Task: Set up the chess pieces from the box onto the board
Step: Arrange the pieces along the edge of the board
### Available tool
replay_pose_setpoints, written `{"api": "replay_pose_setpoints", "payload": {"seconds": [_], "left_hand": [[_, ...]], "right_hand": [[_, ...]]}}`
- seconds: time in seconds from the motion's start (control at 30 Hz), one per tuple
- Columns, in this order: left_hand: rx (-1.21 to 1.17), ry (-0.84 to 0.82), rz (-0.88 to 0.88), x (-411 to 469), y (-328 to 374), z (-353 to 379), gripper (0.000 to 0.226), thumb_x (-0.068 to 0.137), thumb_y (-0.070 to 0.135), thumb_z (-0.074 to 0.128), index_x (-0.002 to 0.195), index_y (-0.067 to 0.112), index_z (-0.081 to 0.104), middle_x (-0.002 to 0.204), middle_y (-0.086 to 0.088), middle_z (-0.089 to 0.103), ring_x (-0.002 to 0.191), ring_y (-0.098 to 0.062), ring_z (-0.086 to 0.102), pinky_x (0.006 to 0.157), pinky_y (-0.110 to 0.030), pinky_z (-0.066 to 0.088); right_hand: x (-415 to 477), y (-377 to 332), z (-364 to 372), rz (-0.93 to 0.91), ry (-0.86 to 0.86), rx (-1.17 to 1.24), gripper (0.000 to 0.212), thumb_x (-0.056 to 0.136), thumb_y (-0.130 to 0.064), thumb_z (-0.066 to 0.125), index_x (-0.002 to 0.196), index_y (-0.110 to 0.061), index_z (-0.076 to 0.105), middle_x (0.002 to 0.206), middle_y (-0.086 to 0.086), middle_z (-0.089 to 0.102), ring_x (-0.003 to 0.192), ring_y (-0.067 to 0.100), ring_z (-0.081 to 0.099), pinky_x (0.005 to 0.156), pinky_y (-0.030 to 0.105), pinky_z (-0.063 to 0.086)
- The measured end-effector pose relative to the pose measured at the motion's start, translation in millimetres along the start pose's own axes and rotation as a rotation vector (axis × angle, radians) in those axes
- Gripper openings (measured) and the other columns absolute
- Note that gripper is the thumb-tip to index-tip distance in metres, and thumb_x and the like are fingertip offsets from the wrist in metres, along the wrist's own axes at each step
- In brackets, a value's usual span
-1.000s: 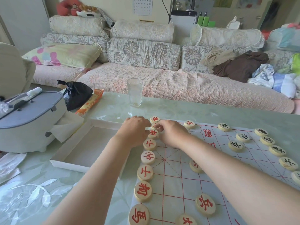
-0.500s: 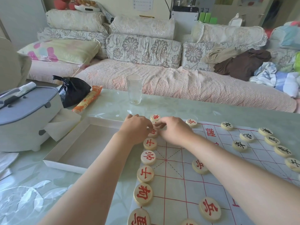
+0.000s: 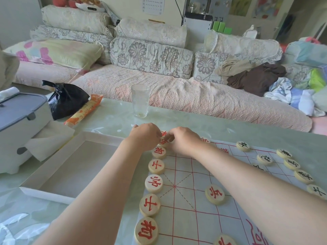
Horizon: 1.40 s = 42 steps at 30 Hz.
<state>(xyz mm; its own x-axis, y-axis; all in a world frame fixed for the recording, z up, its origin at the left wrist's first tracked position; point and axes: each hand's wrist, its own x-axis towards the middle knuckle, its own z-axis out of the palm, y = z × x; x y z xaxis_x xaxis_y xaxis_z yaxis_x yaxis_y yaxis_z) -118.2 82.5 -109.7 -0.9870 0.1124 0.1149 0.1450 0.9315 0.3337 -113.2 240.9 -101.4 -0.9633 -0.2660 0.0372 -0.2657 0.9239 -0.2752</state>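
A pale green glass-topped table [image 3: 194, 124] stands in front of a sofa [image 3: 177, 96] with floral cushions. The board [image 3: 185, 200], a white sheet with red grid lines, lies flat on the table. The open white box [image 3: 53, 193] sits at 9 o'clock from the board, its near corner just beside the board edge. A red row [image 3: 154, 183] of wooden discs runs along the board's 9 o'clock edge; further red discs [image 3: 215, 194] lie inside the grid. Black-lettered pieces [image 3: 292, 164] line the 3 o'clock side. Both hands meet at the 12 o'clock end of the red row. The right hand [image 3: 182, 140] has its fingers curled, with thumb and forefinger tips pinching a red-lettered piece [image 3: 163, 142]. The left hand [image 3: 144, 137] is curled knuckles-up, touching the same piece's 9 o'clock side; its fingertips are hidden, so its grip cannot be told. A drinking glass [image 3: 140, 100] stands at 12 o'clock from the hands. A black bag [image 3: 68, 99] and an orange packet [image 3: 84, 112] lie at 10 o'clock, beside a grey-lidded container [image 3: 19, 117].
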Motion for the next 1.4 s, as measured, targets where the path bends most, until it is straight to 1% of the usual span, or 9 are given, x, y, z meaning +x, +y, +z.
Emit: {"api": "replay_pose_setpoints", "payload": {"seconds": [0.13, 0.27, 0.37, 0.53, 0.73, 0.93, 1.17, 1.27, 1.4], "left_hand": [[0.03, 0.03, 0.006, -0.4, -5.6, 5.8, 0.019, 0.089, 0.029, 0.054, 0.095, 0.032, 0.072, 0.102, 0.009, 0.069, 0.1, -0.018, 0.06, 0.1, -0.038, 0.029], [0.037, 0.063, 0.005, -4.0, -10.7, 10.4, 0.019, 0.09, 0.037, 0.057, 0.107, 0.037, 0.066, 0.109, 0.013, 0.067, 0.11, -0.016, 0.056, 0.107, -0.039, 0.026], [0.024, 0.069, 0.019, -5.1, -10.6, 13.0, 0.028, 0.092, 0.032, 0.056, 0.119, 0.039, 0.062, 0.113, 0.016, 0.066, 0.113, -0.013, 0.055, 0.1, -0.034, 0.026], [0.026, 0.081, -0.009, -2.1, -14.0, 10.6, 0.02, 0.089, 0.04, 0.06, 0.107, 0.037, 0.067, 0.11, 0.014, 0.067, 0.111, -0.015, 0.056, 0.105, -0.037, 0.023], [0.036, 0.091, -0.017, -0.5, -14.9, 13.5, 0.021, 0.089, 0.043, 0.06, 0.109, 0.036, 0.065, 0.11, 0.013, 0.067, 0.112, -0.016, 0.054, 0.105, -0.038, 0.024], [0.04, 0.104, -0.003, -0.1, -13.6, 10.8, 0.025, 0.088, 0.046, 0.061, 0.112, 0.039, 0.066, 0.108, 0.015, 0.068, 0.112, -0.013, 0.055, 0.099, -0.034, 0.025], [0.071, 0.159, -0.052, -1.3, -12.5, 11.1, 0.026, 0.078, 0.057, 0.066, 0.092, 0.035, 0.069, 0.1, 0.009, 0.069, 0.102, -0.017, 0.057, 0.092, -0.033, 0.027], [0.065, 0.153, -0.066, -0.8, -12.4, 13.4, 0.029, 0.077, 0.059, 0.065, 0.091, 0.033, 0.067, 0.098, 0.008, 0.068, 0.102, -0.018, 0.057, 0.09, -0.033, 0.027], [0.023, 0.157, -0.033, 0.9, -17.8, 14.7, 0.022, 0.086, 0.048, 0.061, 0.102, 0.034, 0.065, 0.107, 0.011, 0.068, 0.108, -0.016, 0.055, 0.093, -0.033, 0.027]], "right_hand": [[4.1, 3.2, 4.0, -0.01, 0.006, 0.015, 0.023, 0.086, -0.027, 0.066, 0.101, -0.043, 0.071, 0.108, -0.015, 0.064, 0.101, 0.012, 0.059, 0.074, 0.028, 0.048], [2.8, 6.5, 4.9, 0.016, 0.04, 0.022, 0.022, 0.086, -0.024, 0.063, 0.102, -0.038, 0.069, 0.107, -0.013, 0.064, 0.102, 0.014, 0.06, 0.072, 0.026, 0.041], [0.7, 3.9, 4.1, 0.024, 0.016, 0.062, 0.027, 0.086, -0.027, 0.06, 0.108, -0.038, 0.071, 0.11, -0.012, 0.065, 0.102, 0.017, 0.06, 0.074, 0.027, 0.044], [6.5, -0.9, 7.0, 0.046, 0.011, 0.118, 0.025, 0.089, -0.038, 0.065, 0.113, -0.04, 0.07, 0.117, -0.01, 0.068, 0.106, 0.017, 0.061, 0.087, 0.032, 0.051], [4.4, 0.8, 8.3, 0.036, 0.028, 0.101, 0.036, 0.089, -0.017, 0.055, 0.115, -0.039, 0.069, 0.119, -0.011, 0.066, 0.108, 0.017, 0.06, 0.087, 0.033, 0.052], [9.2, 3.6, 5.4, 0.021, -0.015, 0.11, 0.026, 0.088, -0.037, 0.067, 0.113, -0.044, 0.07, 0.115, -0.016, 0.065, 0.107, 0.013, 0.059, 0.083, 0.029, 0.05], [9.8, 5.1, 3.9, 0.015, -0.033, 0.075, 0.032, 0.086, -0.035, 0.067, 0.116, -0.043, 0.067, 0.118, -0.017, 0.064, 0.109, 0.011, 0.059, 0.086, 0.029, 0.05], [11.8, 3.5, 5.1, -0.01, -0.048, 0.096, 0.034, 0.083, -0.041, 0.073, 0.117, -0.044, 0.068, 0.119, -0.015, 0.064, 0.11, 0.013, 0.058, 0.089, 0.031, 0.05], [14.3, 4.9, 5.1, -0.029, -0.021, 0.103, 0.026, 0.087, -0.03, 0.068, 0.107, -0.045, 0.072, 0.123, -0.013, 0.065, 0.116, 0.016, 0.057, 0.093, 0.033, 0.05]]}}
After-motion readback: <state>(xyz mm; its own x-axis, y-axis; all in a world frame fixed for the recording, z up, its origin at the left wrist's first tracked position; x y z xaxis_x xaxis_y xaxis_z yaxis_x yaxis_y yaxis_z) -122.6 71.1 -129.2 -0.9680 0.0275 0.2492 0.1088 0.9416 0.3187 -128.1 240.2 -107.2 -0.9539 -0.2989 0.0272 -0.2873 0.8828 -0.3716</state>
